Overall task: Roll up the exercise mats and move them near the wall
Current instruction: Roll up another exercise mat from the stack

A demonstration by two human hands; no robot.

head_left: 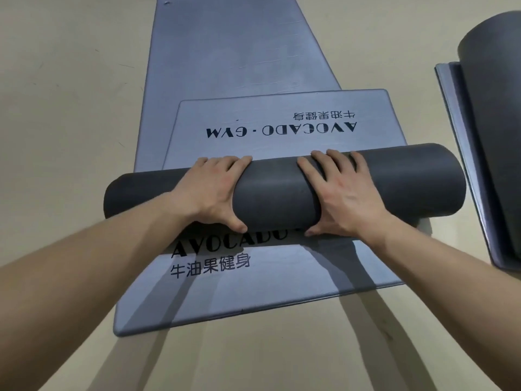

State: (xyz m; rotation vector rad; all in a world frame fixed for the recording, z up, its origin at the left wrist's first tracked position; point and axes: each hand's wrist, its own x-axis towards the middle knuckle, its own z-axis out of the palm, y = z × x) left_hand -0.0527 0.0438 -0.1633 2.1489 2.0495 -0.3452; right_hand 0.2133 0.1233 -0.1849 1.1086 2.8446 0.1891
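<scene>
A dark grey rolled mat [270, 190] lies crosswise in the middle of the view. Its unrolled end [282, 119], light blue-grey with upside-down "AVOCADO · GYM" print, sticks out beyond the roll. Under it a second blue-grey mat [220, 292] lies flat and runs from near me to the far top of the view. My left hand [214, 190] grips the roll left of its middle, fingers over the top and thumb at the near side. My right hand [341, 193] grips it right of the middle in the same way.
At the right edge lies another partly rolled dark grey mat [490, 114], its flat blue-grey end [462, 153] under it. Beige floor [70, 108] surrounds the mats on the left and in the foreground.
</scene>
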